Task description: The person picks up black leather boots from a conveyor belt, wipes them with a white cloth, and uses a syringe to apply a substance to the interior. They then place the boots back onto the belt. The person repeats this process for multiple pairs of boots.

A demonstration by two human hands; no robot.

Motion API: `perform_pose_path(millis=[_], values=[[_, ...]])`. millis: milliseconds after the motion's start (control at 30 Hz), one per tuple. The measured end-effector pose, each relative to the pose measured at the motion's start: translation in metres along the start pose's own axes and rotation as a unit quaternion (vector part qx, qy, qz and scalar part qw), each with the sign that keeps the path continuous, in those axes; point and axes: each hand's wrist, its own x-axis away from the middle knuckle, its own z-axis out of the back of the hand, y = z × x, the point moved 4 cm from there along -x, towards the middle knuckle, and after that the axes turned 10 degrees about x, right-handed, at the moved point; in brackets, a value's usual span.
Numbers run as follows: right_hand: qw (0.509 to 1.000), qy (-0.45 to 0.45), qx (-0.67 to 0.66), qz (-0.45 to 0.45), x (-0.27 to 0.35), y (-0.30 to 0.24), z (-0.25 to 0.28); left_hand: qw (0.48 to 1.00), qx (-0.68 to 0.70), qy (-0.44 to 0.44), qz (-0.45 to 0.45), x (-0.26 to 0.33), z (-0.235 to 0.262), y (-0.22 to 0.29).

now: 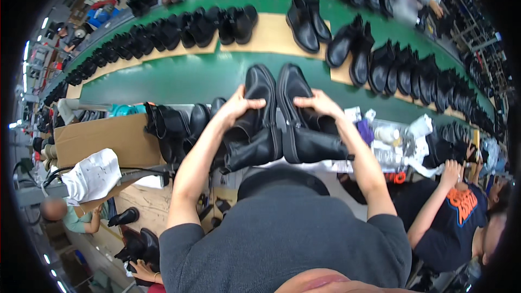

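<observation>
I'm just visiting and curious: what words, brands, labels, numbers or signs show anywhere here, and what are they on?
Co-worker's black T-shirt: bold orange lettering, which I won't copy out.
White crumpled sheet over the cardboard: any faint marks are too blurred to read.
Black boots in the left hand and right hand: no readable text.

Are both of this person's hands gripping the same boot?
No, the left hand holds one black boot while the right hand holds a second boot.
</observation>
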Motion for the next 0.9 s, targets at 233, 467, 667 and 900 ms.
perform_pose_path(millis=[233,467,667,900], values=[[0.991,-0.044,-0.112,0.058,0.028,0.014,-0.018,0.997,-0.032,-0.044,0.059,0.029,-0.006,-0.008],[0.939,-0.13,-0.311,-0.063,0.048,-0.002,-0.018,0.992,-0.045,-0.076,0.091,0.027,-0.008,-0.003],[0.991,-0.042,-0.115,-0.058,0.048,-0.005,-0.014,0.997,0.03,-0.063,0.026,0.022,-0.009,-0.011],[0.984,-0.036,-0.153,-0.085,0.037,0.022,-0.015,0.975,0.166,-0.114,0.096,0.012,-0.024,-0.019]])
